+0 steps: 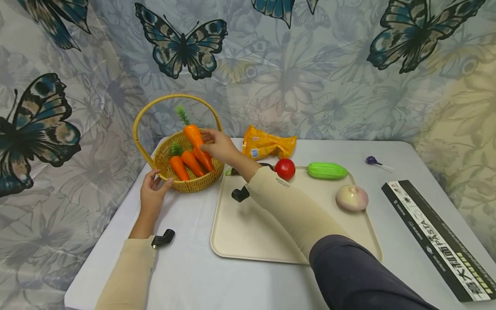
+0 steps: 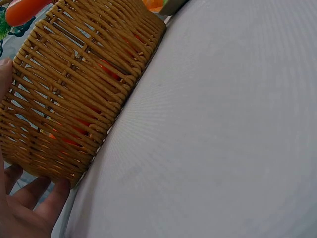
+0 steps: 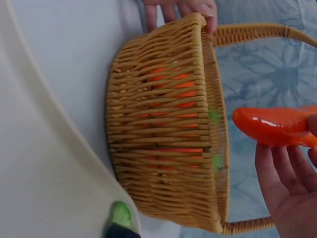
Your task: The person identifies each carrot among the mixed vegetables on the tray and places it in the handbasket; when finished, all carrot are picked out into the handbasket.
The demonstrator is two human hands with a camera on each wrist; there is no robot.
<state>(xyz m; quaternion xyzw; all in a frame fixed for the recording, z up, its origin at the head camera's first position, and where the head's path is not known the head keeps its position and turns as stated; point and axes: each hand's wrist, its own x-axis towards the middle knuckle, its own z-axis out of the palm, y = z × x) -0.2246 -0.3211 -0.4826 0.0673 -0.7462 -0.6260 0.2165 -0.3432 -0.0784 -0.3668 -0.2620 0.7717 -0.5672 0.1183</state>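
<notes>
My right hand (image 1: 220, 147) pinches an orange toy carrot (image 1: 192, 134) above the wicker basket (image 1: 199, 185); its green top points up and away. In the right wrist view, the carrot's tip (image 3: 262, 124) stands clear of the basket's rim, with fingers beneath it. Several other carrots (image 1: 179, 168) lie inside the basket, partly seen through the weave. My left hand (image 1: 152, 193) holds the basket's near left side, thumb at the rim and fingers against the outer wall (image 2: 74, 94). The basket's arched handle (image 1: 176, 96) stands upright.
A beige tray (image 1: 248, 245) beside the basket bears a red tomato (image 1: 284, 169), a green cucumber-like vegetable (image 1: 327, 170) and a pinkish onion-like bulb (image 1: 351, 198). An orange packet (image 1: 267, 143) lies behind it. Right of the tray are a purple lollipop (image 1: 372, 160) and a long black box (image 1: 438, 241).
</notes>
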